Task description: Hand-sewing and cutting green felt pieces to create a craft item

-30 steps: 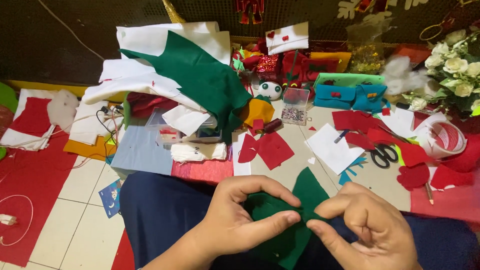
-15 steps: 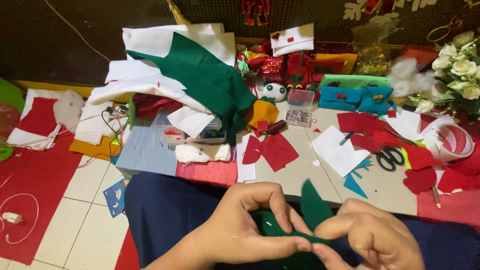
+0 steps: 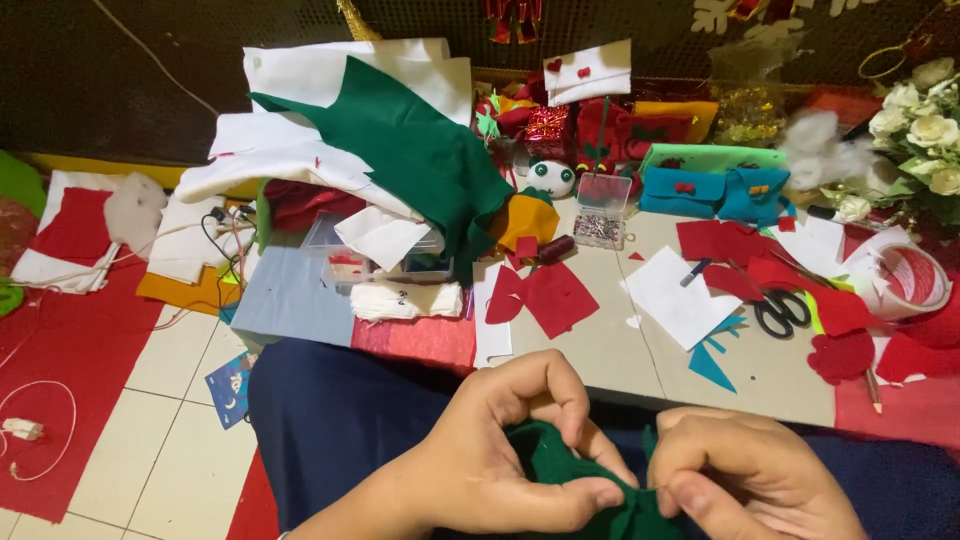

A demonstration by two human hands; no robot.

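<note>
A small dark green felt piece [image 3: 562,468] is pinched and bunched between both hands over my dark blue lap. My left hand [image 3: 500,455] curls around its left side, thumb and fingers pressing the fabric. My right hand [image 3: 745,478] pinches the felt's gathered middle from the right; most of the piece is hidden by the fingers. A red felt bow shape [image 3: 540,296] lies on the low table just beyond my hands.
A big green felt sheet [image 3: 410,150] drapes over white cloth at the back. Black scissors [image 3: 783,312], red felt scraps [image 3: 730,245], white paper [image 3: 680,295], a tape roll [image 3: 905,280], blue pouches [image 3: 715,192], a bead box [image 3: 603,215] and white flowers [image 3: 925,125] crowd the table.
The green felt was a flat pointed piece; both hands have pulled it lower and squeezed it into a gathered bunch. The view has tilted slightly down.
</note>
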